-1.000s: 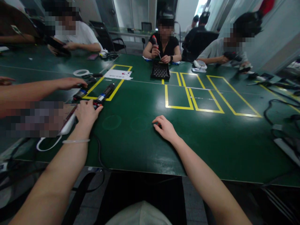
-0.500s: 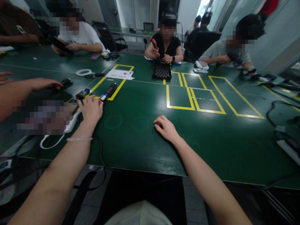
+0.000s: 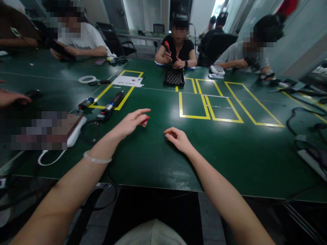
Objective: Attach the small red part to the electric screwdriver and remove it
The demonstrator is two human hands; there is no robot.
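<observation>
Over the green table (image 3: 143,160), my left hand (image 3: 131,123) has its index finger stretched out and the others bent. A small orange-red spot shows at its fingertips; I cannot tell whether it is a nail or an object. My right hand (image 3: 178,139) rests to its right, fingers loosely curled and nothing visible in them. Left of my left hand lies a black, silver and blue pen-shaped tool (image 3: 112,102), probably an electric screwdriver, with a dark cable by its near end. A shorter similar cylinder (image 3: 87,102) lies beside it.
Yellow tape outlines (image 3: 195,117) mark the table. A white paper (image 3: 127,81) lies past the tools. Across sits a person with a red-handled tool (image 3: 167,47) over a black tray (image 3: 174,77). A white power strip (image 3: 76,132) is at left; cables (image 3: 293,117) lie at right.
My left hand has left the pen-shaped tools and moved right, toward my right hand. The tools stay on the table. A neighbour's hand at the left has drawn back.
</observation>
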